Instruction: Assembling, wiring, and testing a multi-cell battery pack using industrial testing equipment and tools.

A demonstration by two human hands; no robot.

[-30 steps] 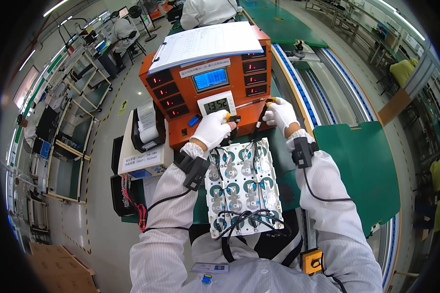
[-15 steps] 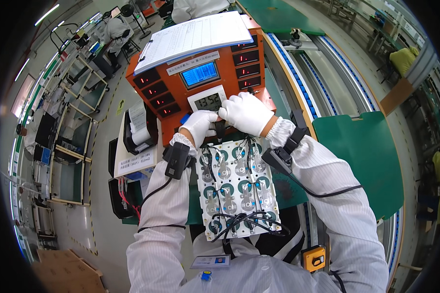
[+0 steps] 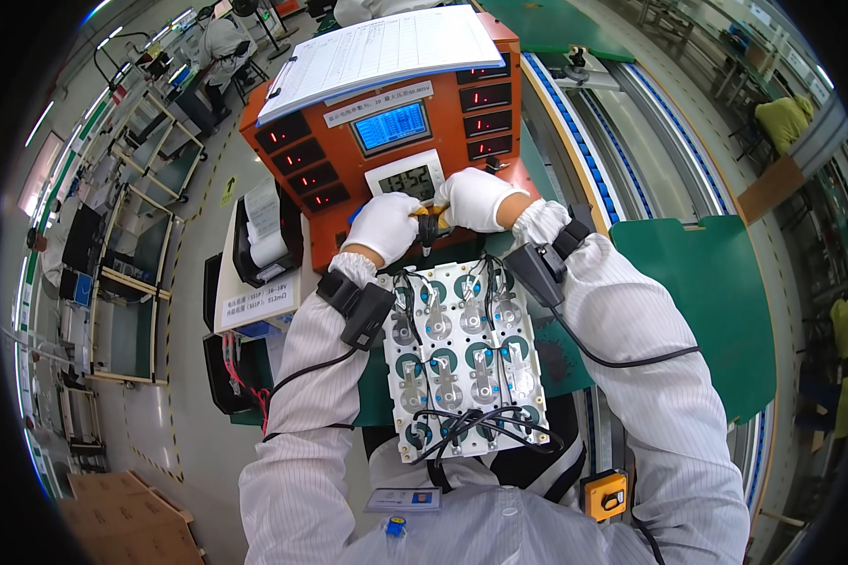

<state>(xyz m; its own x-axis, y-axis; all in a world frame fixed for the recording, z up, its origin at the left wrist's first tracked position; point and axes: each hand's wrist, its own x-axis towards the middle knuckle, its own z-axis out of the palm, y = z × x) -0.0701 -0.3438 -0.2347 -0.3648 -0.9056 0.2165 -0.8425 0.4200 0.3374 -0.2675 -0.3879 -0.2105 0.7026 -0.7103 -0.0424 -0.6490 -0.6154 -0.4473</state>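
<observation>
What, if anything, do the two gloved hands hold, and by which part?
Both hands, left hand and right hand, pinch a small black-and-yellow connector between them at its ends, above the white battery pack; the exact grip is unclear.

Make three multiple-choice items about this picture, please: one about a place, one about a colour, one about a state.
1. Where does the white clipboard of paper sheets lie?
A. on top of the orange tester box
B. on the floor
C. on the green mat

2. What colour are the gloves on the left hand and right hand?
A. blue
B. white
C. black

3. The small blue screen is:
A. dark
B. covered
C. lit

Answers: 1 A, it rests on the box's top; 2 B, both gloves are white; 3 C, it glows blue.
</observation>
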